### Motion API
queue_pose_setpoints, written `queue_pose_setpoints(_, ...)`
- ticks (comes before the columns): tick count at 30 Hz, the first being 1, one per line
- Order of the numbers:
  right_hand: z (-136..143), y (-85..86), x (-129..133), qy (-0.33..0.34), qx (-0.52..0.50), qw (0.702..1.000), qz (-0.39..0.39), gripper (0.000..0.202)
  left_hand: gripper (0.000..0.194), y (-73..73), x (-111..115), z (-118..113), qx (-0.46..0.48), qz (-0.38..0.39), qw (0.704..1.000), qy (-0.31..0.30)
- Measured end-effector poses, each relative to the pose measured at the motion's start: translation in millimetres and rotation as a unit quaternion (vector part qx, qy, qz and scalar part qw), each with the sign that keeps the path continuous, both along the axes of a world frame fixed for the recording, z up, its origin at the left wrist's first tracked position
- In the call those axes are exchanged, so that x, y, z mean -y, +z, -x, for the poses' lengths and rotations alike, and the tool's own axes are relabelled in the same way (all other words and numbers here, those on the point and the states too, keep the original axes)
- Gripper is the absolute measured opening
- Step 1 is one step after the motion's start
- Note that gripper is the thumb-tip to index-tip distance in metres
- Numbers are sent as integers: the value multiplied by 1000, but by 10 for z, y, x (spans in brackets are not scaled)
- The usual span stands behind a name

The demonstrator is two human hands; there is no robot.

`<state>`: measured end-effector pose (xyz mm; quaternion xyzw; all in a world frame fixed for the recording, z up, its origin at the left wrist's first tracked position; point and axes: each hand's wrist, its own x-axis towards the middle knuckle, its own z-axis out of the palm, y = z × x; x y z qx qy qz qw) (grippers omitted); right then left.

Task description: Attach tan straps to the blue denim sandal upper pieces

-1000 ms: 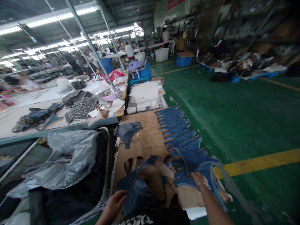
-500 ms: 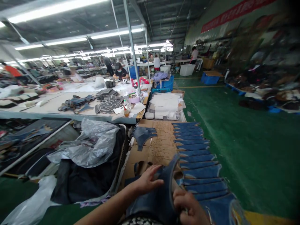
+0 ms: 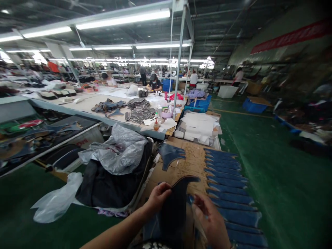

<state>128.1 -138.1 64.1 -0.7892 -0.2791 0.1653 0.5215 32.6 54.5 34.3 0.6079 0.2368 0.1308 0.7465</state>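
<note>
My left hand (image 3: 159, 197) pinches the left edge of a dark blue cut leather piece (image 3: 176, 204), raised above the cardboard with its curved tip pointing right. To the right of that piece is my right hand (image 3: 209, 218), its fingers loosely bent and apart, with nothing visible in them. Beside it lies a long row of overlapping blue leather pieces (image 3: 233, 200) along the cardboard's right side. Another blue piece (image 3: 169, 154) rests alone at the far left of the cardboard (image 3: 194, 159). More blue material below my left hand is partly hidden.
On the left stands a bin with black cloth (image 3: 101, 186) and a crumpled plastic bag (image 3: 116, 148). Behind are stacked white sheets (image 3: 199, 124) and a long worktable (image 3: 103, 100) carrying grey cut pieces and bottles. Green floor (image 3: 280, 166) runs along the right. Several people work farther back.
The leather piece has been lifted and turned, its tip now pointing right. My left hand has gone from lying flat to gripping its edge; my right hand has come off it. The view has swung left.
</note>
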Motion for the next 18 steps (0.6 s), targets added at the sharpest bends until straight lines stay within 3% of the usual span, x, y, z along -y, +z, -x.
queue_pose_setpoints(7, 30, -48, -513, -33, -52, 998, -11, 40, 19, 7, 43, 249, 20, -133, 991, 12)
queue_pose_setpoints(12, 106, -84, -637, 24, -70, 997, 17, 34, 19, 31, -46, 428, 18, -231, 973, -14)
queue_pose_setpoints(18, 201, -51, -700, -6, -108, 994, 2, 28, 19, -58, -135, 555, 24, -315, 948, -49)
